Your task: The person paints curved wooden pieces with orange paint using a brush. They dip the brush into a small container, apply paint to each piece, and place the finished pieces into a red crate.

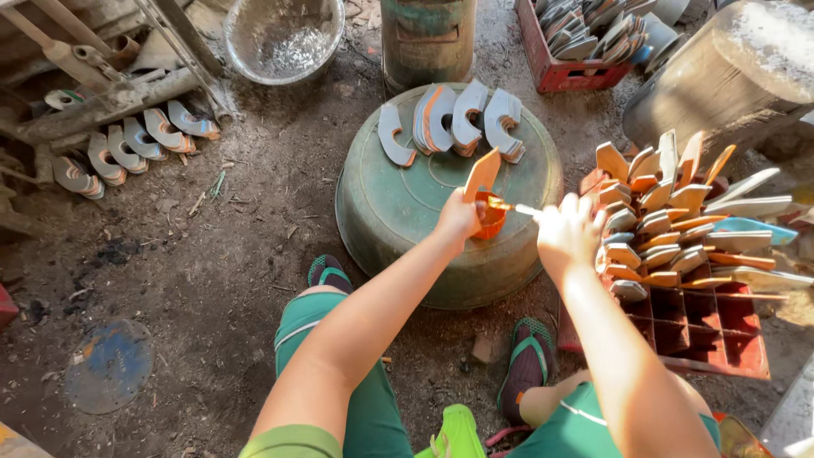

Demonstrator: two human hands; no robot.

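My left hand (459,215) holds a flat orange-edged sole piece (482,174) upright over an overturned green metal basin (398,203). My right hand (568,229) grips a thin brush (509,206) whose tip dips into a small orange cup (490,216) standing on the basin. Several curved grey and orange sole pieces (454,119) lie in a row on the far part of the basin.
A red crate (704,326) at the right holds several upright orange-coated pieces. Another red crate (568,76) of grey pieces stands at the back. More curved pieces (127,148) lean at the left. A metal bowl (284,38), a green drum (426,38) and a log (729,72) stand around.
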